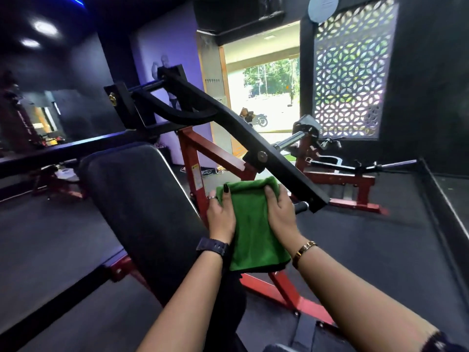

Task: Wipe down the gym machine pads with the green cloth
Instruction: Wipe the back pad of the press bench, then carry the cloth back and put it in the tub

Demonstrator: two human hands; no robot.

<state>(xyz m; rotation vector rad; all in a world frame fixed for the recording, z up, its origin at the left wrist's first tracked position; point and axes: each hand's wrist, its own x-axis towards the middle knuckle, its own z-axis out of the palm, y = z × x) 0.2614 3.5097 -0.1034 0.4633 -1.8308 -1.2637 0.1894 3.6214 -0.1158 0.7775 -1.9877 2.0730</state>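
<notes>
While both hands grip it, the green cloth [253, 224] hangs folded just right of the black pad [142, 199]; left hand [221, 217] and right hand [281, 212] pinch its upper edges.

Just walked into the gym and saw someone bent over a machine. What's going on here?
A person is holding a folded green cloth in both hands, left hand and right hand gripping its sides. It sits just right of the machine's black pad, below the black lever arm. No wiping contact with the pad shows yet.
</notes>
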